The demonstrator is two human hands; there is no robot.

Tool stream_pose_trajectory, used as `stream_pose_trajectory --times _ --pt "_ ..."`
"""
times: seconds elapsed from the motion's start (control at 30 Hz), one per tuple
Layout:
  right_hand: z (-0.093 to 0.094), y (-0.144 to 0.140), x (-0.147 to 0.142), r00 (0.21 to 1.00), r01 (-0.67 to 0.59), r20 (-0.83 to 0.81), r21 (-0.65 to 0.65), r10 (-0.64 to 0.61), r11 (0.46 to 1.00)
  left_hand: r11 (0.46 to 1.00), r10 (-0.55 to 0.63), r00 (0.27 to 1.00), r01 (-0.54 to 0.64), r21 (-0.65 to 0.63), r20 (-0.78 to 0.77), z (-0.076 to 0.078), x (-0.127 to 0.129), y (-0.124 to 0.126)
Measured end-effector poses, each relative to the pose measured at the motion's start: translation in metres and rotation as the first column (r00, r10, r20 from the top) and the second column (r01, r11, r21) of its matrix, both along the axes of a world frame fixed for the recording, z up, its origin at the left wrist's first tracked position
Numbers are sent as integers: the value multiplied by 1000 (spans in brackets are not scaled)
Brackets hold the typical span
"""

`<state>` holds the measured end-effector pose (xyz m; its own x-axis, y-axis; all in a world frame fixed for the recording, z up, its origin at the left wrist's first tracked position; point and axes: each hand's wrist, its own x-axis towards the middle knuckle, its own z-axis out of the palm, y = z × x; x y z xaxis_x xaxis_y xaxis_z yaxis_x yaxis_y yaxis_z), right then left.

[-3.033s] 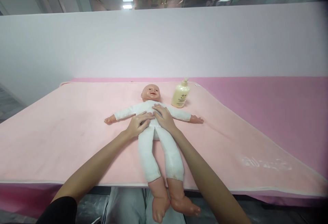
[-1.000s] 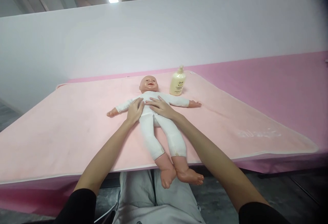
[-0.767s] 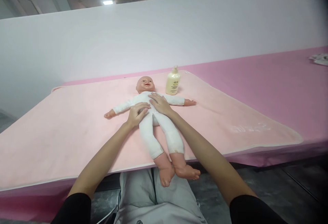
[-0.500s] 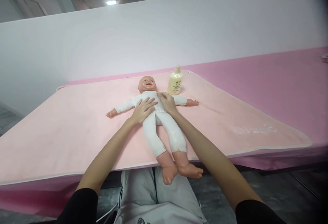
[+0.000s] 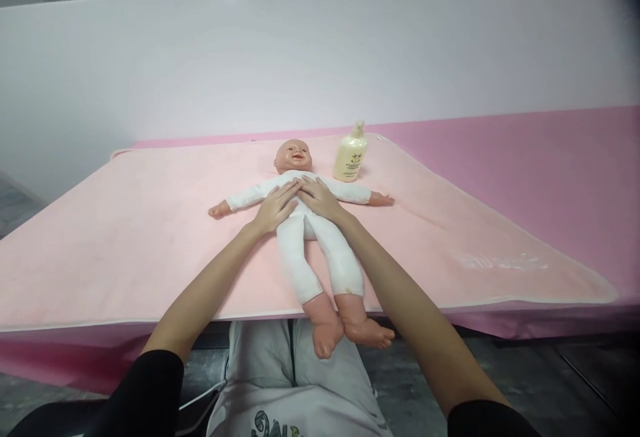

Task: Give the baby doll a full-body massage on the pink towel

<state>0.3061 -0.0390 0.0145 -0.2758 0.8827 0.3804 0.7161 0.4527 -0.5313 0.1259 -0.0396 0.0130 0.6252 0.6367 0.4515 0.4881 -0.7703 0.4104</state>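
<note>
The doll's (image 5: 305,223) bare plastic feet hang off the counter's (image 5: 550,170) near edge above my lap. My left hand (image 5: 274,205) and right hand (image 5: 320,198) lie flat, fingers spread, gripping nothing, on its soft white-clothed belly. I judge this a rubbing stroke. Beyond its right-hand shoulder stands a creamy pump bottle (image 5: 350,157) on the plush pink blanket (image 5: 125,237).

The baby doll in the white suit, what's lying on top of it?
Both bare hands rest flat on the baby doll: left hand and right hand, fingers meeting mid-chest. The torso beneath them is covered.
</note>
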Motion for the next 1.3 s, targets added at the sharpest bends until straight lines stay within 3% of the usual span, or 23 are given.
stream_pose_trajectory --times 0.17,0.33,0.47,0.7,0.9,1.1,1.2,1.3 --pt "-6 10 6 979 196 71 -76 -190 978 977 183 978 -192 -90 -100 1 4 10" --pt "-11 11 20 936 353 49 -146 -349 924 900 405 906 -419 -120 -122 -8 2 29" --pt "-15 9 32 909 415 89 -93 -408 905 860 502 859 -508 -49 -102 -16 -7 36" --pt "-18 2 49 836 523 176 30 -519 852 820 561 826 -544 176 -60 -17 -32 29" --pt "-22 -5 66 687 703 201 57 -698 709 744 655 750 -621 244 -89 -15 -48 29" --pt "-19 -7 95 567 822 155 -159 -809 546 698 709 702 -683 217 -72 -11 -52 27" --pt "-22 -4 106 527 831 50 -238 -848 502 640 765 641 -748 177 -59 -10 -65 31" --pt "-26 0 112 510 832 -37 -235 -860 503 546 835 550 -825 147 -12 -10 -84 40"
